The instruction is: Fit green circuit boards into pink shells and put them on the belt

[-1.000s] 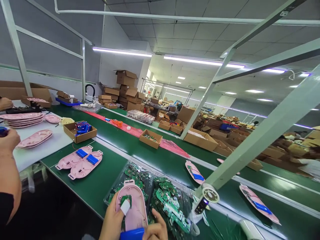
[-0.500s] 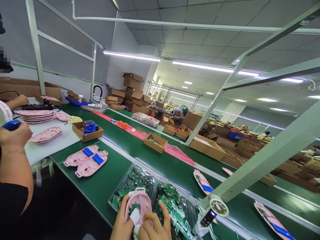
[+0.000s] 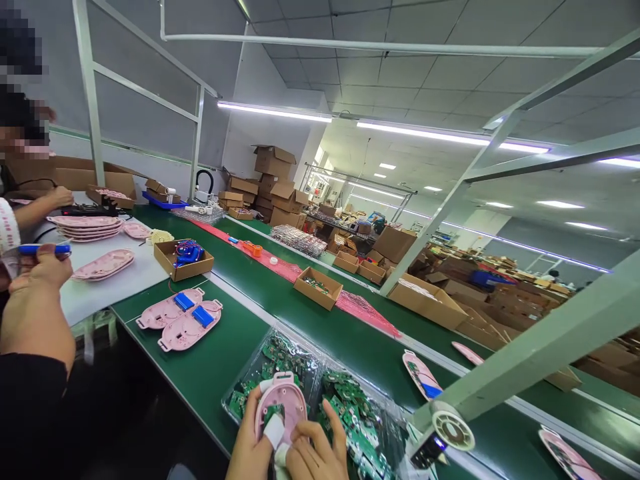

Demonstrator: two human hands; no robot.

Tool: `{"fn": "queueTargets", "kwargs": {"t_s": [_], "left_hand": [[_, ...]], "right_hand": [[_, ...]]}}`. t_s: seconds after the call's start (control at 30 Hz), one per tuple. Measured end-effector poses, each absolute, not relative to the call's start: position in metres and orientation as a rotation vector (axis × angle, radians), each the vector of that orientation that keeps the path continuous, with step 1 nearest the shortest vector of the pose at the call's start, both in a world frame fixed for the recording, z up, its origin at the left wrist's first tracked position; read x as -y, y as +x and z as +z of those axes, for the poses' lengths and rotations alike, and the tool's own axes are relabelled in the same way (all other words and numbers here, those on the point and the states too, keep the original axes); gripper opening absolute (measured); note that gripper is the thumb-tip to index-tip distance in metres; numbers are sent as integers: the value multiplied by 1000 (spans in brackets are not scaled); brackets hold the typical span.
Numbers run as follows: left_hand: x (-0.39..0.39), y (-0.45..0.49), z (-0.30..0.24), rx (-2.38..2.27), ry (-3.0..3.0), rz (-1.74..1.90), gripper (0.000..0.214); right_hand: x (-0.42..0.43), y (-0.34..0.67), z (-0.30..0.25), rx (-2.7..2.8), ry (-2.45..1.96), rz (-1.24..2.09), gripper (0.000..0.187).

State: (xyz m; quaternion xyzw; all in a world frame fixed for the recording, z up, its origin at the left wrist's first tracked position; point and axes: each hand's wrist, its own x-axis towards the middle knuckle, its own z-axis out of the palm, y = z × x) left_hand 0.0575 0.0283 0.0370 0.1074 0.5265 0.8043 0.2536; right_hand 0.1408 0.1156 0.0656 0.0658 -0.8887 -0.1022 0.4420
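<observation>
At the bottom edge my left hand grips a pink oval plastic shell from the left, its thumb wrapped in white tape. A small green circuit board sits inside the shell under that thumb. My right hand presses against the shell's lower right, fingers curled, one finger taped white too. Both hands hover over a clear plastic tray of green circuit boards on the green bench.
Two pink shells with blue batteries lie to the left. A co-worker's arm holds a blue tool at far left, by stacked pink shells. Cardboard boxes and shells sit on the green conveyor. A slanted metal frame bar crosses right.
The view has shifted left and slightly up. The blue battery at the shell's lower end is out of sight, and my right hand has closed in on the shell beside my left thumb.
</observation>
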Motion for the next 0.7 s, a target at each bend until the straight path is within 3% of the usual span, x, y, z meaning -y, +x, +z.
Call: {"fn": "queueTargets", "kwargs": {"t_s": [0.17,0.3,0.43,0.5,0.6,0.7], "left_hand": [[-28,61,38,-1339,258,2228,60],[-24,63,29,-1260,120,2264,47],[-18,47,31,-1301,-191,2258,46],[-16,35,44,-1141,-251,2305,49],[-18,17,71,-850,-375,2336,50],[-23,1,80,-833,-462,2263,44]], "right_hand": [[-111,137,67,2133,181,-258,32],[-106,131,66,2234,169,-203,29],[-112,124,54,2274,66,43,25],[-119,120,41,2240,-116,317,17],[-131,111,20,2135,-402,1087,51],[-148,98,13,1863,-443,2032,57]]}}
